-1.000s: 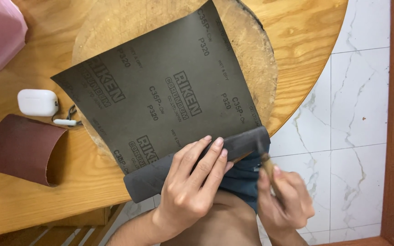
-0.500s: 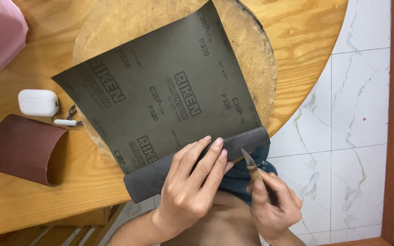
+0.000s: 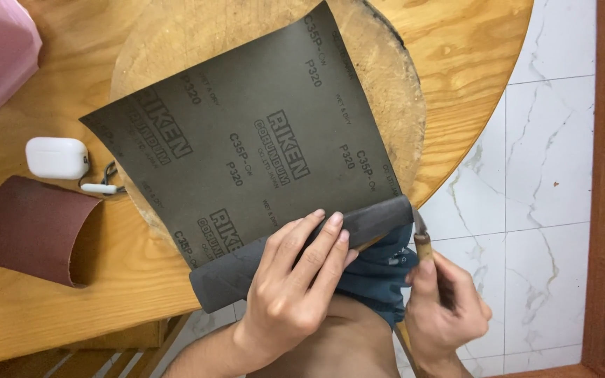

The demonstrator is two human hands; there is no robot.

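meanwhile left hand (image 3: pixel 292 290) presses folded sandpaper (image 3: pixel 246 154); right hand (image 3: pixel 446 308) grips a wooden-handled tool (image 3: pixel 423 245).

Both hands were bare: no gloves, rings, watch or bands showed on either. The left hand (image 3: pixel 290 294) had long, slim fingers with short, neatly trimmed nails, pale and unpainted, and its knuckles and tendons stood out across the back. Its wrist and forearm were uncovered, with no sleeve in view. The right hand (image 3: pixel 446 308) was likewise uncovered, with its forearm cut off by the lower edge of the view. Between the two arms a bare leg showed, and above it lay dark blue shorts (image 3: pixel 379 276) of soft, creased cloth with faint lighter markings, bunched in folds.
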